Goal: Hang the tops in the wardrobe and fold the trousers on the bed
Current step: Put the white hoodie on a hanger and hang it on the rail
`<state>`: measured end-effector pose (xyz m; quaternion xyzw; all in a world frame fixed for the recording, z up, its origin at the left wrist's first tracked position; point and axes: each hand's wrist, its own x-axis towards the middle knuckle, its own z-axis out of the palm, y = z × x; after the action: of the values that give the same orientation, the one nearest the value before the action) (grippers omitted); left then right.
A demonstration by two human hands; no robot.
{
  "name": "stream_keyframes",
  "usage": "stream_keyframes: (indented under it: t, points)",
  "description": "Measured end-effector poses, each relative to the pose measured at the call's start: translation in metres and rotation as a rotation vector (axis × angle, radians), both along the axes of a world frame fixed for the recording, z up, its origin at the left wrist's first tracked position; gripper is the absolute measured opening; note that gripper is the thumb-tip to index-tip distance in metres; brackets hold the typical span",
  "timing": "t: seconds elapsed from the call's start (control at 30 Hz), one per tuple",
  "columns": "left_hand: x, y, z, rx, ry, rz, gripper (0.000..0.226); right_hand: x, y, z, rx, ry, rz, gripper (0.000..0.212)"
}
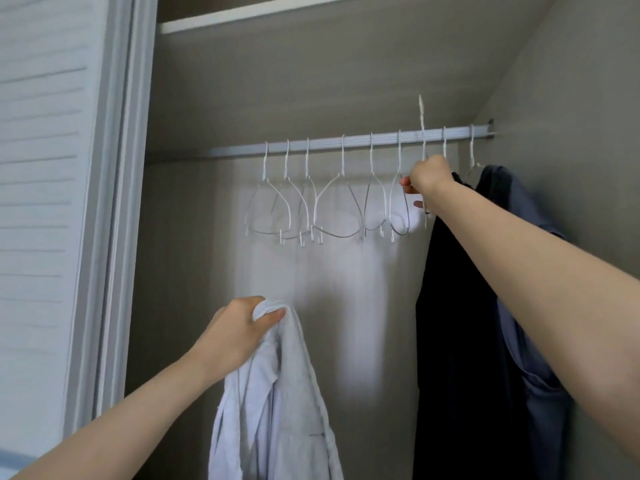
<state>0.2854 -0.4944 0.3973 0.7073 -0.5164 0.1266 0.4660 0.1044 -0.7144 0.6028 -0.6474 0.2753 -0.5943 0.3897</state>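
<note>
Gripping a pale shirt (277, 393), left hand (239, 334) hangs low; right hand (427, 178) pinches a hanger (423, 147) beside the black top (460, 306).

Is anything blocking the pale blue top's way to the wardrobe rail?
Nothing visible does. The left hand grips the pale blue top below the grey metal rail; only open space and empty white wire hangers lie between.

Soft, even daylight fills the wardrobe (346, 81), with a pale bright patch on its back panel below the hangers (311, 209). The dark garment (460, 341) loses all detail in shadow. Wide-angle bending tilts the door (52, 202) at the left edge, and everything looks slightly soft.
</note>
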Motion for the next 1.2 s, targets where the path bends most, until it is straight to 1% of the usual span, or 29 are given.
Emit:
stream_keyframes:
  t: [0.1,0.2,0.27,0.37,0.4,0.47,0.53,0.6,0.67,0.8,0.93,1.03,1.1,1.2]
  points:
    - [-0.005,0.001,-0.003,0.124,-0.041,0.023,0.039,-0.005,0.014,-0.003,-0.101,0.031,-0.015,0.034]
    - [-0.015,0.005,-0.006,0.130,0.013,-0.004,0.037,-0.015,0.033,-0.019,-0.149,0.045,-0.038,0.035]
    - [-0.023,0.011,-0.006,0.106,0.084,-0.023,0.037,-0.024,0.049,-0.031,-0.171,0.050,-0.016,0.037]
    - [-0.037,0.020,-0.011,0.015,0.272,-0.060,0.035,-0.042,0.081,-0.053,-0.156,0.024,0.036,0.040]
    - [-0.044,0.026,-0.014,-0.009,0.327,-0.069,0.035,-0.052,0.094,-0.065,-0.136,0.005,0.059,0.038]
    - [-0.051,0.035,-0.021,-0.027,0.371,-0.066,0.039,-0.069,0.119,-0.088,-0.123,-0.008,0.111,0.028]
    - [-0.058,0.044,-0.033,0.035,0.335,-0.028,0.038,-0.092,0.146,-0.118,-0.136,0.018,0.152,0.021]
    - [-0.060,0.048,-0.045,0.094,0.253,0.032,0.036,-0.114,0.168,-0.148,-0.129,0.106,0.157,0.017]
    - [-0.061,0.053,-0.059,0.147,0.204,0.088,0.035,-0.135,0.188,-0.174,-0.076,0.190,0.186,0.016]
    - [-0.060,0.062,-0.087,0.184,0.251,0.122,0.035,-0.170,0.219,-0.210,0.048,0.257,0.298,0.006]
    - [-0.058,0.065,-0.103,0.168,0.308,0.160,0.034,-0.195,0.227,-0.236,0.163,0.394,0.368,0.011]
    - [-0.056,0.067,-0.108,0.148,0.368,0.181,0.038,-0.217,0.221,-0.246,0.278,0.351,0.541,0.011]
    - [-0.052,0.068,-0.110,0.147,0.371,0.203,0.041,-0.233,0.216,-0.249,0.373,0.309,0.730,0.011]
    - [-0.042,0.070,-0.112,0.139,0.339,0.228,0.039,-0.251,0.205,-0.255,0.473,0.332,0.999,0.010]
